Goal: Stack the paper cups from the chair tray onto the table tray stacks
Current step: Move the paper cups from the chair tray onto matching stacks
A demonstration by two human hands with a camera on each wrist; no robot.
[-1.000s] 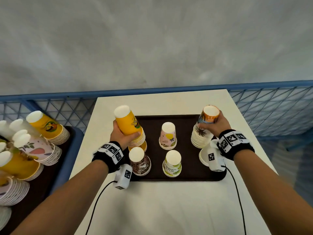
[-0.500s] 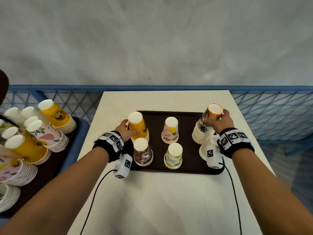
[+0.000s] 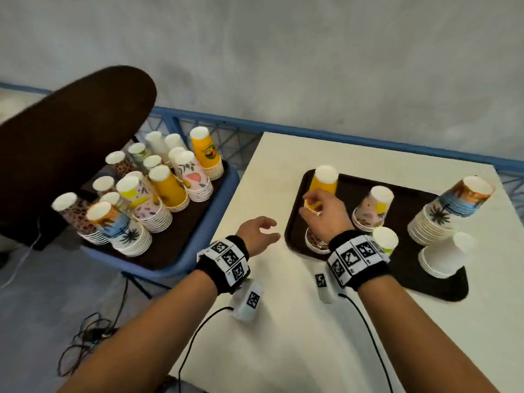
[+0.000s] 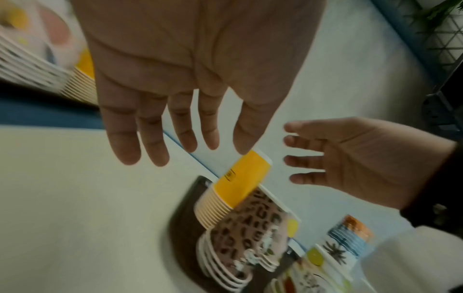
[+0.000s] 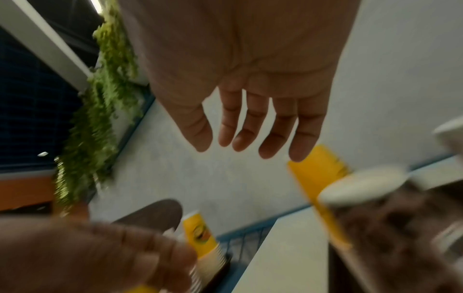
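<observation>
The white table (image 3: 283,321) fills the lower right of the head view, with the chair (image 3: 71,137) off at its 9 o'clock, dark backrest up, blue seat carrying the chair tray (image 3: 195,217). That tray is packed with upside-down paper cup stacks (image 3: 158,194): yellow, pink floral, leopard, palm print, plain white. On the table, the dark table tray (image 3: 419,279) holds its own stacks: the yellow stack (image 3: 323,185) at the tray's 10 o'clock corner, a leopard stack (image 4: 250,228) just in front of it, a pink stack (image 3: 371,211) in the middle, a palm-print stack (image 3: 448,211) leaning at 3 o'clock and a white stack (image 3: 445,256) at 4 o'clock. The right hand (image 3: 326,217) hangs over the tray's left end, directly in front of the yellow stack, fingers spread and holding nothing; the wrist views show the fingertips close by that stack, contact unclear. The left hand (image 3: 258,234) is over bare table at 9 o'clock from the tray, between the two trays, fingers loose and apart, empty. Both hands are apart from each other, and the chair's cups sit well off to the left hand's 10 o'clock.
</observation>
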